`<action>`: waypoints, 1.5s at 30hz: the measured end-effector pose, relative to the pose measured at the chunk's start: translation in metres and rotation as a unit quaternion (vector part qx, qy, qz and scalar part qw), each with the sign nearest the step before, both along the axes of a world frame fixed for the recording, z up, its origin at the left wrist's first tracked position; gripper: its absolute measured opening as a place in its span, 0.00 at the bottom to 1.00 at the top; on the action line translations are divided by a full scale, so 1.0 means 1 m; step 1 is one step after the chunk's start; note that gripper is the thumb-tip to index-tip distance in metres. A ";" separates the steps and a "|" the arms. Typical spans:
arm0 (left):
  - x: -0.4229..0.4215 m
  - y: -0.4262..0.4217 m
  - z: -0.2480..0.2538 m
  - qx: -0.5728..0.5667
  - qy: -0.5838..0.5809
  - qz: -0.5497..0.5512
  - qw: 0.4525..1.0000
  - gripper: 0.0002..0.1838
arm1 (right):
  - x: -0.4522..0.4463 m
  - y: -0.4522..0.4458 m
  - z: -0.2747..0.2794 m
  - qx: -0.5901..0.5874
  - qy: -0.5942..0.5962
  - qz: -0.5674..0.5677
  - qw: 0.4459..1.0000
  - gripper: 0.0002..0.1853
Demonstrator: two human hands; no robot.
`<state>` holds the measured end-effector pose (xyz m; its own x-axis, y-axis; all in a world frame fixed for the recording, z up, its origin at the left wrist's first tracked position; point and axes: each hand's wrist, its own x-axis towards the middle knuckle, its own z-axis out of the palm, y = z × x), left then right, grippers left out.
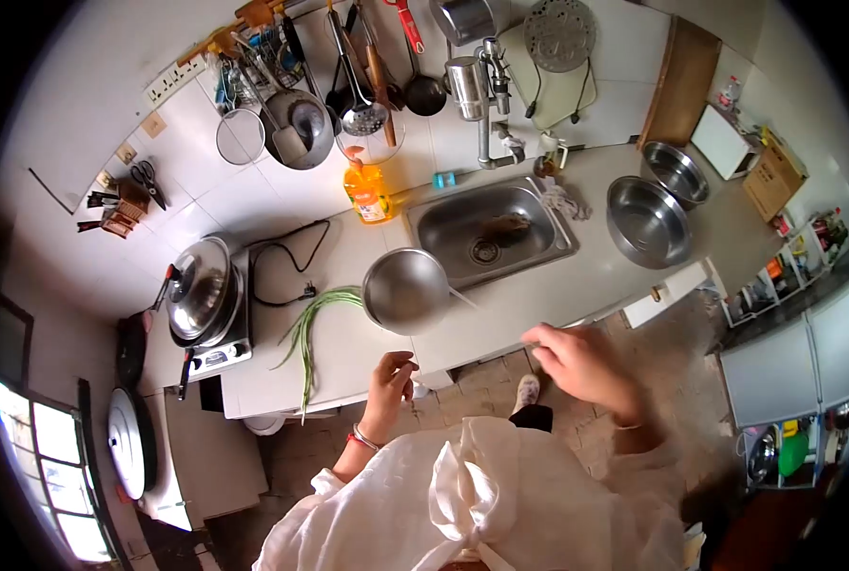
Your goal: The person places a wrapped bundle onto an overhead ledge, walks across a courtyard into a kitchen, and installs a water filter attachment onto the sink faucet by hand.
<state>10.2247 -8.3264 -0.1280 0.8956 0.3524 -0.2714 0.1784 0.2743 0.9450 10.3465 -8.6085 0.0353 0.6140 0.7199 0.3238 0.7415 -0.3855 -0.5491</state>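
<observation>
My left hand (392, 385) is just off the counter's front edge, below the metal bowl, its fingers curled inward; whether it holds anything is too small to tell. My right hand (581, 364) is in the air in front of the counter, right of the bowl, blurred, with its fingers partly bent. The round metal bowl (405, 291) stands on the counter beside the sink, with what looks like a thin stick or handle at its right. Long green beans (304, 343) lie left of the bowl, some ends reaching over the counter edge.
Behind the bowl are a steel sink (477, 231) with a brown item inside and an orange soap bottle (367, 193). A lidded pan (201, 288) sits on the stove at left. Two steel basins (649, 224) stand at right. Utensils hang on the wall.
</observation>
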 end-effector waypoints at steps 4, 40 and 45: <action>0.029 0.000 0.006 0.093 0.004 -0.004 0.996 0.11 | 0.022 -0.010 0.120 -0.112 -0.214 0.151 0.959 0.05; 0.252 -0.078 0.062 0.403 -0.089 0.090 0.906 0.11 | 0.254 0.025 0.123 0.082 -0.271 0.354 0.892 0.03; 0.241 -0.028 0.060 0.153 -0.048 0.127 0.979 0.10 | 0.328 -0.008 0.053 0.271 -0.024 0.132 0.953 0.09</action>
<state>10.4659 -8.3545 -0.0683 0.7851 0.6183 -0.0369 0.0474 -0.0006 0.9989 10.6743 -8.6164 0.0879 0.4088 0.5668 0.7153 0.8032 0.1486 -0.5768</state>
